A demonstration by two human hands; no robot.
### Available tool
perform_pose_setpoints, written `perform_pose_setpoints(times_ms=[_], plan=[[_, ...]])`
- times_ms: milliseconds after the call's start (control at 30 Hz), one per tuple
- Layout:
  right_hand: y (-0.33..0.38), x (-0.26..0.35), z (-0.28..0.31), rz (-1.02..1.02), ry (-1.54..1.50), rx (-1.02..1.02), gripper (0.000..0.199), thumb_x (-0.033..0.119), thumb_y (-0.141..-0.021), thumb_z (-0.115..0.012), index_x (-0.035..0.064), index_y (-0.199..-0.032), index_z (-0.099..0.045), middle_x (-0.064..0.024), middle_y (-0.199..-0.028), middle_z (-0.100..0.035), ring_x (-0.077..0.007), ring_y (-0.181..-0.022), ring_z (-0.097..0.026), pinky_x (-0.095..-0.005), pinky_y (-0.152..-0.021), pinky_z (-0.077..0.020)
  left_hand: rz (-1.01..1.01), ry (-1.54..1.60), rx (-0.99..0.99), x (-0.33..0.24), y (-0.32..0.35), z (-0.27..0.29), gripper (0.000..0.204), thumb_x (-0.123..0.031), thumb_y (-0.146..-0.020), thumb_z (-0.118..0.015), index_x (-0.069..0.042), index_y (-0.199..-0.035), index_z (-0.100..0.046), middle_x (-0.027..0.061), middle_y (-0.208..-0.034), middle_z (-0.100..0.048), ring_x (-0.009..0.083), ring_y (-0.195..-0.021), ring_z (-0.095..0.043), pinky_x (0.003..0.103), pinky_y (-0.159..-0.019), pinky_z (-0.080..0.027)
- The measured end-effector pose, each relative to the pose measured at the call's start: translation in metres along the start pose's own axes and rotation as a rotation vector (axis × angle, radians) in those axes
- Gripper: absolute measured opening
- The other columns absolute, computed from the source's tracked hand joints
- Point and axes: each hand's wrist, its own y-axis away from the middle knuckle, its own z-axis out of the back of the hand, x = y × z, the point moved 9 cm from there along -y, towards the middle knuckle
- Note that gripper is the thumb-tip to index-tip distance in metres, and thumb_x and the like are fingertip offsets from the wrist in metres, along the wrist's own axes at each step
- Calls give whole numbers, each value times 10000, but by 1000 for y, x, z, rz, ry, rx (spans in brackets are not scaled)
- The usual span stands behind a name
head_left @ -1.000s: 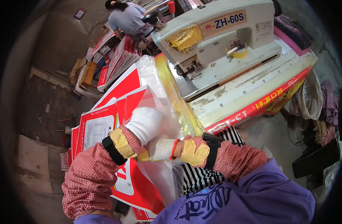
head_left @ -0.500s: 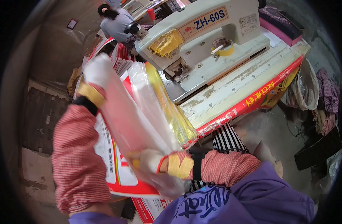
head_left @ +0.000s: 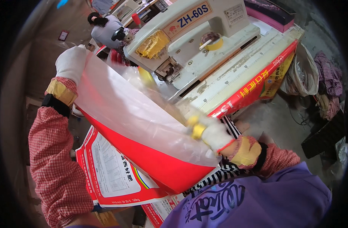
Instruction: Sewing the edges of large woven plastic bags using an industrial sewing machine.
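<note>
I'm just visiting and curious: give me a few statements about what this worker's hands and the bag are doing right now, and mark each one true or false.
1. Both hands wear white gloves. True: the left hand and the right hand are gloved.
2. The clear plastic liner is stretched between the two hands. True.
3. The left hand rests on the sewing machine. False: it is raised at the liner's far corner, apart from the machine.
4. The bag under the liner is blue. False: the red bag lies beneath it.
5. A roll of tape sits on the machine's bed. True.
</note>
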Motion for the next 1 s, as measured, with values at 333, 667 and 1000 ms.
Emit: perform_pose_setpoints(times_ms=[333, 667, 1000], plan=[[24, 101, 24, 448, 159, -177, 620, 99, -752, -633, 64, -1313, -371, -106, -858, -633, -246, -798, -609, -330, -719, -483, -106, 11, 11, -46, -4, 2, 233, -180, -827, -465, -83, -988, -602, 114, -964, -646, 299, -899, -624, 412, -742, -499], [-9, 57, -18, 130, 384, 168, 341, 315, -730, -627, 30, -916, -612, -154, -757, -622, -275, -717, -600, -364, -655, -467, -58, 84, -87, -58, -4, 2, 254, -178, -852, -422, -57, -1006, -584, 148, -995, -630, 313, -927, -610, 421, -771, -483], [25, 106, -47, 552, 522, -50, 208, 237, -818, -530, 79, -935, -600, -100, -830, -594, -242, -773, -586, -383, -666, -482, -87, 275, -344, -63, -98, -84, 197, -172, -836, -466, -56, -926, -596, 180, -834, -630, 342, -782, -618, 427, -664, -496]])
